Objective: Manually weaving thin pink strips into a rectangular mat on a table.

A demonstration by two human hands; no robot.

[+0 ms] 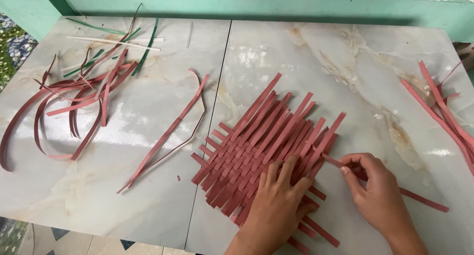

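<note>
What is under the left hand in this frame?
The left hand lies flat on the woven mat of red strips. The weave directly beneath palm and fingers is covered.

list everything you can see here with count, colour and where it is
woven mat: one, red, centre of table, partly woven
loose strip: one, red, right of mat, end pinched by right hand
strip pile: many, red, far left
green strips: a few, green, top left
pale strips: a few, whitish, top left
strip pair: two or so, red, left of mat
strip bundle: several, red, right edge
table: one, marbled white
left hand: flat on mat
right hand: pinching strip
</note>
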